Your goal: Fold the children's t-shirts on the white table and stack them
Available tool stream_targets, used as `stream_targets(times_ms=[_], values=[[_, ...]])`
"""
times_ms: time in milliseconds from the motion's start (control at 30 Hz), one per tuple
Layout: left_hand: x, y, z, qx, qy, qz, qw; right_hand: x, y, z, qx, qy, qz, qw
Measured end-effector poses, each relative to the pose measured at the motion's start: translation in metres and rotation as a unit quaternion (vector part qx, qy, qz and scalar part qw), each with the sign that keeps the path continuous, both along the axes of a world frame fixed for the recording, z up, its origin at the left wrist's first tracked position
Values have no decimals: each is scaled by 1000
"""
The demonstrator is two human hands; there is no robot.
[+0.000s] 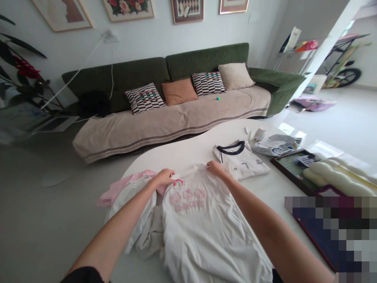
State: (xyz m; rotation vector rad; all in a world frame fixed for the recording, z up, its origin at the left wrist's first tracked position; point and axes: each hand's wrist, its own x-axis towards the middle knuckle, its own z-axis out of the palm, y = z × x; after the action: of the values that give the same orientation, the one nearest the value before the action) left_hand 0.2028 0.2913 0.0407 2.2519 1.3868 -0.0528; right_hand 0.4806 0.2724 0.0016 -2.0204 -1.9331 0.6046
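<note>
A white T-shirt with a pink cartoon print lies spread flat on the white table in front of me. My left hand is closed on its left shoulder, fingers curled into the fabric. At the far right corner of the shirt, my right hand pinches the right shoulder. Both arms reach forward over the shirt. A pink garment and crumpled white clothes lie just left of the shirt, partly under my left arm.
A folded white jersey with a dark collar lies beyond my right hand. Plastic packaging, a dark framed tray and pale foam pieces sit at the right. A green sofa with cushions stands behind the table.
</note>
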Motion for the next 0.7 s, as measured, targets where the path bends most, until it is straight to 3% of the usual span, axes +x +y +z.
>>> stream_targets(times_ms=[167, 233, 400, 567, 700], values=[[-6, -40, 35, 31, -30, -212, 976, 28, -26, 22, 36, -1, 34, 999], [-8, -62, 43, 9, -25, -240, 970, 37, -46, 27, 37, 4, 52, 998], [-6, -93, 41, 4, 11, -191, 981, 45, -93, 19, 30, 19, 78, 996], [3, -96, 35, 56, 28, -98, 993, 37, -111, 16, 28, 48, 107, 993], [4, -86, 47, 91, 30, -32, 995, 35, -112, 32, 46, 62, 84, 993]])
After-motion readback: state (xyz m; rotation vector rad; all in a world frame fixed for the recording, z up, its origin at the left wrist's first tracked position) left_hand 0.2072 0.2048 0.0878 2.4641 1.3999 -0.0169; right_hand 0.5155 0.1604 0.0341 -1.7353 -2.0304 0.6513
